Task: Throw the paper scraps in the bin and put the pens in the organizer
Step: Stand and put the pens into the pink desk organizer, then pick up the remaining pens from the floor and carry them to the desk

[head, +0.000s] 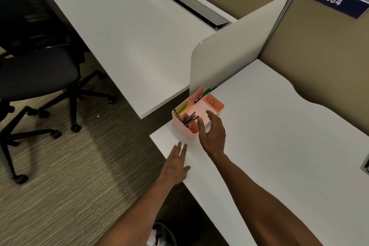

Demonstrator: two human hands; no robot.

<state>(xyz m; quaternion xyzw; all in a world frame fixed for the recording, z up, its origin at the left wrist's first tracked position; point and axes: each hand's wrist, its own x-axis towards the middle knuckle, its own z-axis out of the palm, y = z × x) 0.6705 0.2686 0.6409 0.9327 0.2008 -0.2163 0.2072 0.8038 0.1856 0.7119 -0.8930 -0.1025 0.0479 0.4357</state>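
A pink organizer (216, 106) stands at the near-left corner of the white desk (269, 136). Several dark pens (190, 119) lean in its front compartment, coloured sticky flags (184, 109) fill the left one, and a green-capped marker (203, 94) lies in the back one. My right hand (212, 135) hovers over the organizer's front right corner, fingers spread, holding nothing. My left hand (176, 164) rests flat at the desk's left edge, also with nothing in it. A dark mesh bin (168, 230) with white paper scraps (154, 237) inside sits on the floor under my left forearm.
A cream divider panel (235, 50) rises just behind the organizer. Beyond it lies a second white desk (119, 26) with a cable tray. A black office chair (36, 70) stands on the carpet at the left. Beige partition walls close the right side.
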